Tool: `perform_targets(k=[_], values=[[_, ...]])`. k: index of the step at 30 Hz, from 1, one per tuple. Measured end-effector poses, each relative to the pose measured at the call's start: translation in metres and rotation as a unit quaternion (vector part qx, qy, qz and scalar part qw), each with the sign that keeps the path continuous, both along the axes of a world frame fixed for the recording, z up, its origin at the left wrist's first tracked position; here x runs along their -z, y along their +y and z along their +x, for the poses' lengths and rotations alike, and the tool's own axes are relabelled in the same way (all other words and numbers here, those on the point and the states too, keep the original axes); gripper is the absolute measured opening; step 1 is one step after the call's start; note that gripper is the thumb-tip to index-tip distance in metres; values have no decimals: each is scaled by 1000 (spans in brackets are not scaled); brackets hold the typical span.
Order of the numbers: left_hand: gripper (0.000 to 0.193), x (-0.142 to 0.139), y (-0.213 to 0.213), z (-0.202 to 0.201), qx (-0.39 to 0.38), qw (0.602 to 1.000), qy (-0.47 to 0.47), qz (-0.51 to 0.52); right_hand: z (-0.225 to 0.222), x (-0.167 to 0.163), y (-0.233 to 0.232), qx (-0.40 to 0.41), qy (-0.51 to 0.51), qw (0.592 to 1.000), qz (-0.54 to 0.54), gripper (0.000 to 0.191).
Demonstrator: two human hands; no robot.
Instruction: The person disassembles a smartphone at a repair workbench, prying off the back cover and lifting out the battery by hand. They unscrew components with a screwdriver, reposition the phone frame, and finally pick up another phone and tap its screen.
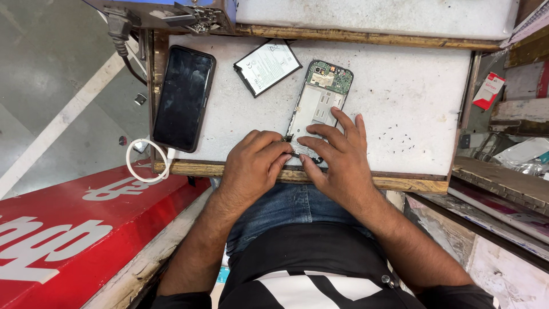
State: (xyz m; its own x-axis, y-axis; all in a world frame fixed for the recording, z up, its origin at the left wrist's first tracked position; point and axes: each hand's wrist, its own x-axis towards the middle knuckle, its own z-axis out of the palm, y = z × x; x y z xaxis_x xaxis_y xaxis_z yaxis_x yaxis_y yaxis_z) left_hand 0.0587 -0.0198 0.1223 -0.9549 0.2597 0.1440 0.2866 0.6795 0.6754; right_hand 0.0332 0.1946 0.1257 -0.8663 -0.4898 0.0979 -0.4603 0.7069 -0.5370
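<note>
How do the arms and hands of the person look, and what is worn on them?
Both forearms are bare and hairy. The left hand and the right hand wear no gloves, rings or watch that can be seen. Black short sleeves show only at the bottom edge, near the elbows. The fingernails are short.

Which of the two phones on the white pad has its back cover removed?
The opened phone with the green circuit board, under both hands; the black phone at the left lies closed, plugged into a white cable.
</note>
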Motion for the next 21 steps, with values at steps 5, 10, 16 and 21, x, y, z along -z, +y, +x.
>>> perform_targets(k=[5, 10, 16, 21], values=[[15, -5, 0, -4, -2, 1000, -19, 19, 0, 0, 2, 3, -10, 1000, -2, 29], [11, -11, 3, -9, 3, 998, -60, -1, 1, 0, 2, 3, -10, 1000, 0, 24], [13, -13, 6, -14, 5, 997, -71, -32, 2, 0, 2, 1, -7, 1000, -4, 22], [14, -14, 3, -14, -22, 996, -91, 7, 2, -2, 2, -1, -5, 1000, -6, 19]])
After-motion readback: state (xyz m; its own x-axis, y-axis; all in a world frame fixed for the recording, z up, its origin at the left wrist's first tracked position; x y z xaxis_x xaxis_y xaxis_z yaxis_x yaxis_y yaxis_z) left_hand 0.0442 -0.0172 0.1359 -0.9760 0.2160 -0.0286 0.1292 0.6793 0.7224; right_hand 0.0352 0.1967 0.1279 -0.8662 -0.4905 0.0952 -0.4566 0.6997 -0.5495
